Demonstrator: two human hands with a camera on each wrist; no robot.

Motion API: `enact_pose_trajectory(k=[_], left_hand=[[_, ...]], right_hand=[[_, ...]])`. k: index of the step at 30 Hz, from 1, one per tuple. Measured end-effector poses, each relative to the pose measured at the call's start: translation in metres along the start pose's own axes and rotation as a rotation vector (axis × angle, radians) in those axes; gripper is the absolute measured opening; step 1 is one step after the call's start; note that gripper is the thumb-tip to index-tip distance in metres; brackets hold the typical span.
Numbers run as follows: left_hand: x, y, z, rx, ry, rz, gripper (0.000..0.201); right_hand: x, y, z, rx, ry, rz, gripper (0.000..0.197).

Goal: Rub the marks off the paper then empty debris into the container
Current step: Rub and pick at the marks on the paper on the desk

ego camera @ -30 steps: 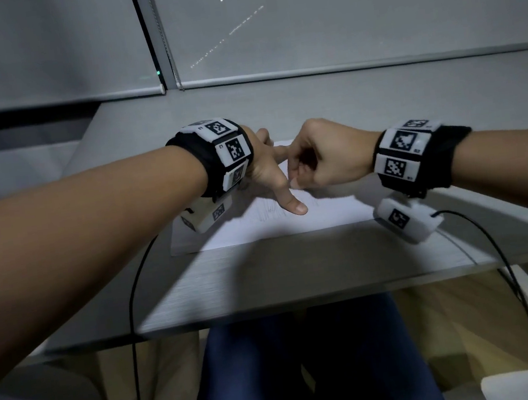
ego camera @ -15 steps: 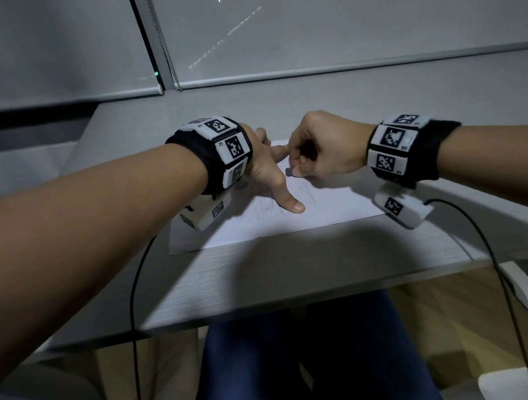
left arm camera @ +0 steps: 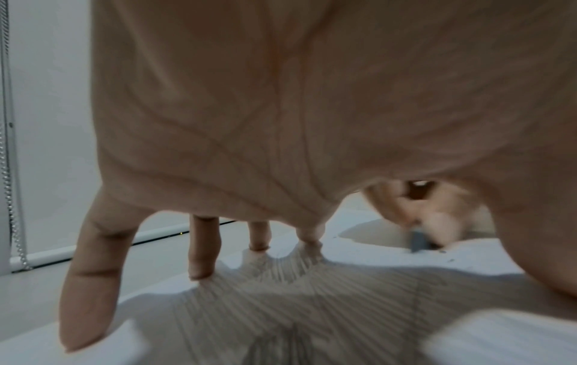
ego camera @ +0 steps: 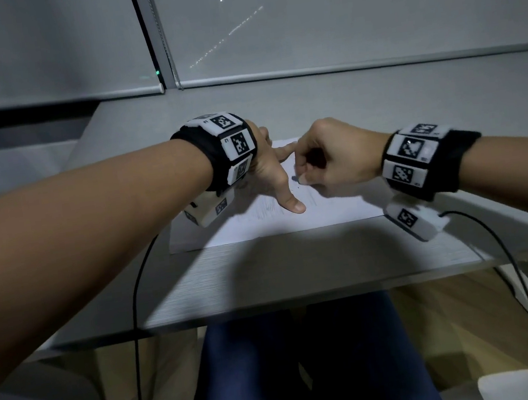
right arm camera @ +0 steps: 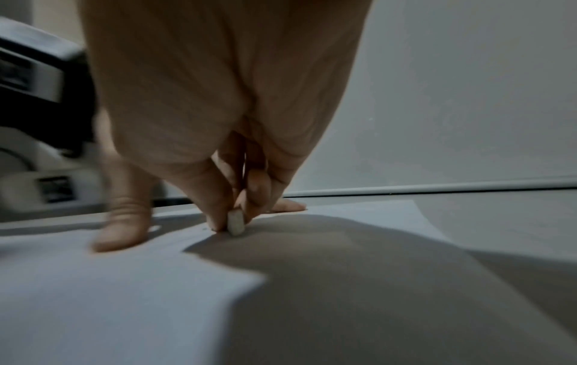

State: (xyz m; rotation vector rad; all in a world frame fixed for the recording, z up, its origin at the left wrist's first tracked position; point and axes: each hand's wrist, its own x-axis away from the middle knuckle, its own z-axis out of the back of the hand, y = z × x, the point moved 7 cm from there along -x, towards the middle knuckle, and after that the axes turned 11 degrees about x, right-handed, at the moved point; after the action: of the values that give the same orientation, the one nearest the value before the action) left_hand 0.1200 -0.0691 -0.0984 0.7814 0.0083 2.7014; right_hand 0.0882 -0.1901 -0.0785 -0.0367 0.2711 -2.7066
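A white sheet of paper [ego camera: 324, 215] with faint pencil marks [ego camera: 265, 211] lies on the grey desk. My left hand [ego camera: 275, 178] presses on it with fingers spread and straight, thumb pointing toward me. My right hand [ego camera: 327, 158] pinches a small pale eraser [right arm camera: 235, 222] between thumb and fingers, its tip on the paper just right of my left thumb. In the left wrist view the eraser [left arm camera: 418, 240] shows dark under blurred right fingers, with the marks [left arm camera: 281, 308] below my palm. No container is in view.
The grey desk [ego camera: 297, 268] ends at a front edge near me, with my legs below it. Roller blinds [ego camera: 333, 15] close off the back. Black cables [ego camera: 501, 244] hang from both wrist cameras. A white object [ego camera: 511, 385] sits on the floor at lower right.
My right hand with the eraser has shifted slightly back and forth over the paper beside my left thumb. My left hand has stayed pressed on the sheet.
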Motion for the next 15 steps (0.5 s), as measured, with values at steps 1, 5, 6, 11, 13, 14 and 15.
enact_pose_trajectory(k=[1,5,6,11,13,14,15], left_hand=[[0.000,0.000,0.000,-0.001,0.010,-0.002,0.148],[0.001,0.000,0.001,0.003,0.016,0.005,0.151],[0.002,0.000,0.001,-0.005,0.002,-0.001,0.160],[0.003,0.002,0.001,-0.013,-0.034,-0.005,0.194],[0.001,0.002,0.002,0.001,-0.017,-0.011,0.175],[-0.001,0.001,0.002,0.013,-0.003,-0.009,0.163],[-0.004,-0.001,0.002,0.026,0.005,-0.003,0.155]], right_hand=[[0.006,-0.004,-0.002,-0.016,-0.025,0.025,0.010],[0.013,-0.008,-0.001,-0.024,-0.059,0.074,0.012],[0.008,-0.003,0.001,-0.014,-0.036,0.050,0.012],[-0.009,0.012,0.002,0.052,0.038,-0.045,0.006],[0.000,0.010,-0.003,0.009,0.004,-0.021,0.005],[0.006,0.006,-0.005,-0.008,-0.020,0.011,0.005],[0.011,0.002,-0.006,-0.010,-0.044,0.046,0.005]])
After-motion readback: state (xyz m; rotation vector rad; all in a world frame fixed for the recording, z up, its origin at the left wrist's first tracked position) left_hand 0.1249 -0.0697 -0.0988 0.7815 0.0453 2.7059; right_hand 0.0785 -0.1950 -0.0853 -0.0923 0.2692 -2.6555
